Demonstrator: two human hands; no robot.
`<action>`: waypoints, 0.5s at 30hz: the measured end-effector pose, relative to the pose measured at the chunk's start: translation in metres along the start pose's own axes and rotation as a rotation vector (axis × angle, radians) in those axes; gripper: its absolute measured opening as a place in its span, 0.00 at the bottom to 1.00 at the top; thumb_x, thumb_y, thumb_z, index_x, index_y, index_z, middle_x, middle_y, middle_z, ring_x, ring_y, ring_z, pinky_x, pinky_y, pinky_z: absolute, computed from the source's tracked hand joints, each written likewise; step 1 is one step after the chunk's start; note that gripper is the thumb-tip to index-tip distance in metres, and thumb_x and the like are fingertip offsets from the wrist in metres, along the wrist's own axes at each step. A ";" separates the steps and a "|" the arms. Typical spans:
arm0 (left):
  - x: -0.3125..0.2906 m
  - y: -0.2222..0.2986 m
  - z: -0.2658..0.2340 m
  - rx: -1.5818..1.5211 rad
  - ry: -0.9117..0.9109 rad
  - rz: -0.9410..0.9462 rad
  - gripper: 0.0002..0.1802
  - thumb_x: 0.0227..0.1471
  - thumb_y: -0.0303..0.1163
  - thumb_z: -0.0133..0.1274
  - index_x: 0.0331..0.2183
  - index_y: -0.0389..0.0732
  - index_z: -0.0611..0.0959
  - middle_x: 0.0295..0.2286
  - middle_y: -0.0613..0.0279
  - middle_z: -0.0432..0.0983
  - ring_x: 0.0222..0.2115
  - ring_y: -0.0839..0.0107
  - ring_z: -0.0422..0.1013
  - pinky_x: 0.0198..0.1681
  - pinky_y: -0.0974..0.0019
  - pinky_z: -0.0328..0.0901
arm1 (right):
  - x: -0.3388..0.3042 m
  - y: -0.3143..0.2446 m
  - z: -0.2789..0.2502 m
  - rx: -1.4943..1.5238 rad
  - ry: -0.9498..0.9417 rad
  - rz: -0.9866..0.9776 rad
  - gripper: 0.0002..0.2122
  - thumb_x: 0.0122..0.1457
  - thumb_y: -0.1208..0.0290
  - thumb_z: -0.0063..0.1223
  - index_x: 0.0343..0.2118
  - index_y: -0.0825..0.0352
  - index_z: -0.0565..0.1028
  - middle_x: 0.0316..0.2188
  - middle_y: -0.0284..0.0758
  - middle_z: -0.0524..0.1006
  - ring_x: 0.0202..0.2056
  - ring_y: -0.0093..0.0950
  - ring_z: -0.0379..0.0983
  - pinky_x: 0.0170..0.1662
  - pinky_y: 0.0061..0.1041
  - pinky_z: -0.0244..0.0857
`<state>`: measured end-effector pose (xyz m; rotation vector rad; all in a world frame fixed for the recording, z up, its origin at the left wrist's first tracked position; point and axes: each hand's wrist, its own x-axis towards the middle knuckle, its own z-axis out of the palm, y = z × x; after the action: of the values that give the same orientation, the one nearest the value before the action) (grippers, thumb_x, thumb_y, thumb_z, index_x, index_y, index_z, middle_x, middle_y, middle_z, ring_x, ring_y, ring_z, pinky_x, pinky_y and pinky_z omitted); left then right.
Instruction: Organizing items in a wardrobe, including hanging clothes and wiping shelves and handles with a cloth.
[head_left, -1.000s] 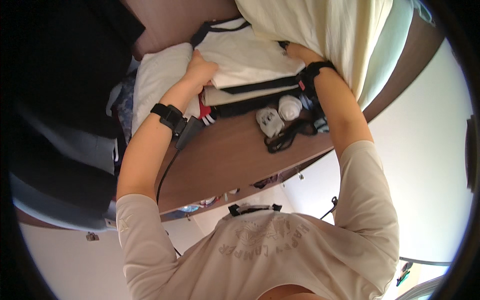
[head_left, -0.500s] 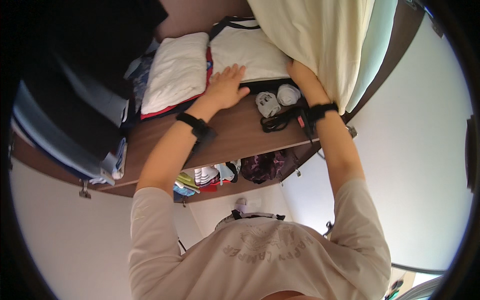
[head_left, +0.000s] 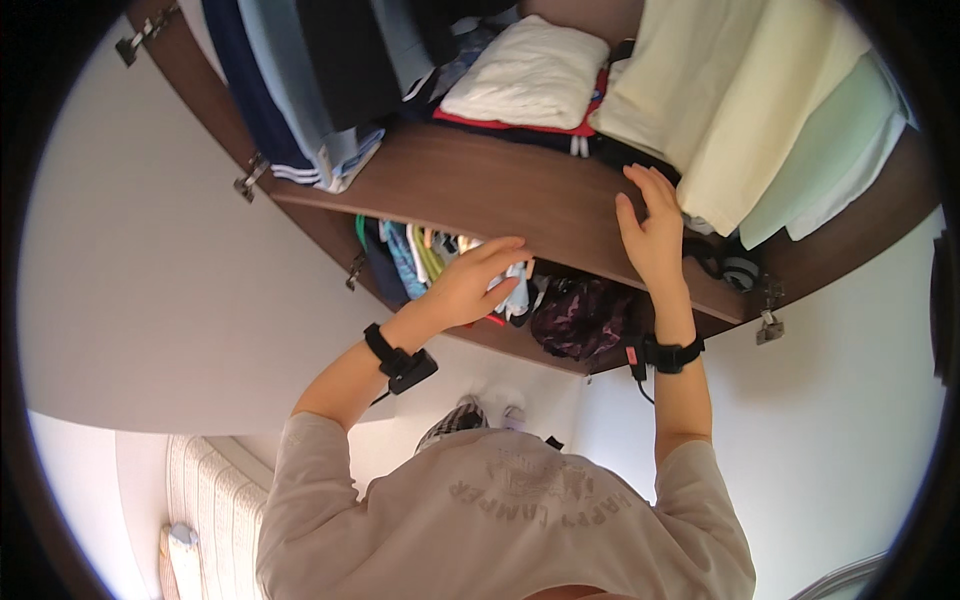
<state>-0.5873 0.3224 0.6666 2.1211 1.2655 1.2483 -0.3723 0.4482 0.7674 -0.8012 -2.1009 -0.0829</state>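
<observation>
My left hand (head_left: 478,283) is open and holds nothing, its fingers stretched out in front of the brown shelf's (head_left: 480,185) front edge. My right hand (head_left: 652,235) is also open and without anything in it, raised over the shelf beside hanging cream clothing (head_left: 765,120). Back on the shelf lies a pile of folded clothes with a white one (head_left: 530,72) on top and a red one (head_left: 470,121) beneath. The cream cloth hides most of what lies to the right of the pile. Black straps with small dark boxes are round both wrists.
Dark and blue garments (head_left: 300,90) hang at the left. Below the shelf, a lower compartment holds upright folded clothes (head_left: 415,250) and a dark patterned bundle (head_left: 585,315). A rolled grey-and-black item (head_left: 740,270) sits at the shelf's right end. Metal hinges (head_left: 768,325) jut from the cabinet edges.
Both hands have drawn back from the folded clothes, the left one farther toward me. The view has shifted, and the hanging cream clothing now covers the white shirt at the right.
</observation>
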 end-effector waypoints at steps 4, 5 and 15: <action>-0.080 -0.029 0.008 0.121 0.051 -0.159 0.13 0.45 0.23 0.51 0.38 0.40 0.77 0.41 0.54 0.71 0.37 0.54 0.70 0.39 0.60 0.67 | -0.044 -0.050 0.013 0.185 -0.042 0.013 0.08 0.47 0.82 0.50 0.31 0.68 0.74 0.28 0.40 0.74 0.33 0.38 0.70 0.36 0.32 0.64; -0.094 -0.043 0.013 0.218 0.095 -0.019 0.12 0.45 0.23 0.51 0.36 0.40 0.78 0.37 0.56 0.73 0.32 0.55 0.72 0.35 0.60 0.68 | -0.060 -0.054 0.021 0.193 -0.102 -0.057 0.07 0.46 0.83 0.50 0.29 0.68 0.74 0.24 0.39 0.73 0.27 0.37 0.69 0.30 0.31 0.62; -0.206 -0.118 0.060 -0.066 0.058 -0.448 0.09 0.46 0.22 0.51 0.34 0.40 0.79 0.31 0.56 0.75 0.28 0.61 0.73 0.31 0.65 0.69 | -0.219 -0.008 0.128 0.286 -0.483 0.489 0.06 0.50 0.77 0.51 0.33 0.65 0.74 0.25 0.40 0.75 0.26 0.33 0.73 0.29 0.26 0.66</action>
<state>-0.6393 0.2183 0.4509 1.6400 1.5884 1.1383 -0.3743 0.3724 0.5250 -1.2164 -2.2106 0.7212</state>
